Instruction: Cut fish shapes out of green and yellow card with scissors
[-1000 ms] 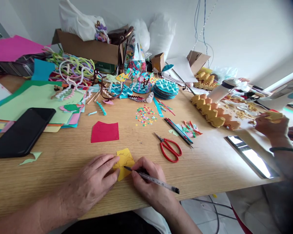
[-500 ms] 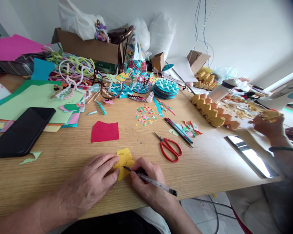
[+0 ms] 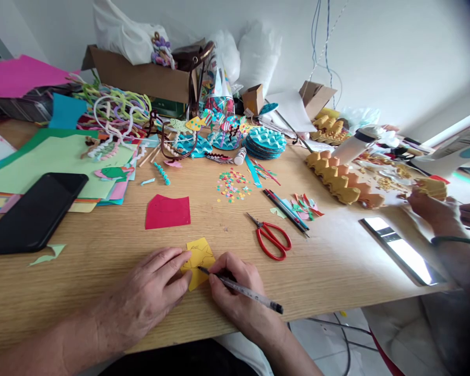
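Observation:
A small piece of yellow paper [image 3: 202, 251] with a fish outline in dark lines lies near the table's front edge. My left hand [image 3: 151, 290] rests flat beside it, fingers stretched out and fingertips pressing on its left side. Closed around a pen [image 3: 245, 291], my right hand [image 3: 238, 292] leans on the table at the paper's right; the pen tip touches the paper. Just beyond lies a piece of red paper [image 3: 167, 213] with a faint drawn outline. Red-handled scissors [image 3: 272, 237] lie to the right of the paper, apart from both hands.
A black phone [image 3: 35, 214] and coloured paper sheets [image 3: 35, 164] lie at left. Pencils [image 3: 285, 211], confetti dots [image 3: 234, 186] and blue scalloped discs [image 3: 264, 143] are farther back. At right, another person's hand [image 3: 434, 209] holds an egg-carton piece near a shiny phone [image 3: 401, 250].
My hands and the yellow paper stay almost in place; the pen has barely shifted. The other person's hand at the right has turned slightly with the carton piece.

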`<state>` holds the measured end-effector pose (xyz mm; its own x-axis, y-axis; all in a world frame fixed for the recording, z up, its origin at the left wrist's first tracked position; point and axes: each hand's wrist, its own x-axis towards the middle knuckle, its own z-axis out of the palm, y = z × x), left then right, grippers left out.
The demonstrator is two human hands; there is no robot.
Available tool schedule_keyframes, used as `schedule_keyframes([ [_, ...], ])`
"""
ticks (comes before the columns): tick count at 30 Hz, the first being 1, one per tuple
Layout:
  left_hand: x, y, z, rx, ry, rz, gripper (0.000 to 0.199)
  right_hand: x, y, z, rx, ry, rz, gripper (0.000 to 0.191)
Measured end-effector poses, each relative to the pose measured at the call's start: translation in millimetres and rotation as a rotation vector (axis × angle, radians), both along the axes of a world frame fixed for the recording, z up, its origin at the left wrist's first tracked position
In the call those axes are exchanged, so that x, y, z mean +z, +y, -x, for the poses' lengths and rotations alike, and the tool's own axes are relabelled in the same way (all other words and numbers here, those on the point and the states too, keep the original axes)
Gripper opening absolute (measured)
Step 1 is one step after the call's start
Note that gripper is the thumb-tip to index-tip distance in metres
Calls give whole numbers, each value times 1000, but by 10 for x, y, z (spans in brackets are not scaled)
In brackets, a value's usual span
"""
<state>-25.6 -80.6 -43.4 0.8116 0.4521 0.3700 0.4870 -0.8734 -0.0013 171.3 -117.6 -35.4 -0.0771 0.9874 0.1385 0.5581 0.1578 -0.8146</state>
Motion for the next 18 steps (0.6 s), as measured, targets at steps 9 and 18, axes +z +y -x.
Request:
schedule_keyframes([
  [9, -37, -14, 5, 11, -7, -3, 22, 60, -1, -3, -20, 34, 22, 9],
  [18, -58, -11, 16, 11, 1, 16, 21, 16, 12, 7, -12, 8, -7, 7],
])
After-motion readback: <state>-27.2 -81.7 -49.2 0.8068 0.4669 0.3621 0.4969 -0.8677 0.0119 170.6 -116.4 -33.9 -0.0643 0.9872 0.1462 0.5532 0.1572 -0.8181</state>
